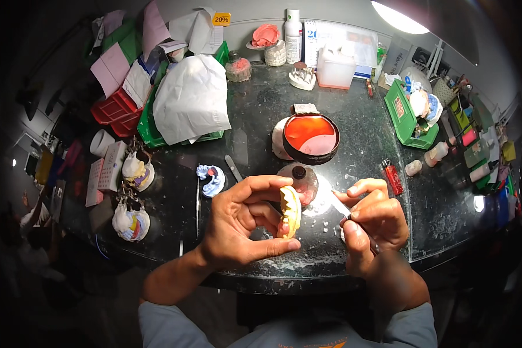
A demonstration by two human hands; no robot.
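My left hand (238,217) grips a yellow plaster dental cast (293,214) between thumb and fingers, holding it up on edge above the bench. A small pinkish patch shows at its lower end. In my right hand (374,223), a slim knife-like metal tool (341,205) is pinched, its bright blade angled up toward the cast but apart from it. Just beyond the cast stands a glass jar with a dark cap (298,173), partly hidden by it. A blue-white dental cast (210,180) and a flat metal tool (234,167) lie beyond my left hand.
A round dark-rimmed pan of red material (311,138) sits mid-bench. A red lighter (392,177) lies at right, near a green bin (409,119). Articulated casts (138,171) stand at left. A white sheet (191,101) covers a green tray. A lamp (401,16) hangs above.
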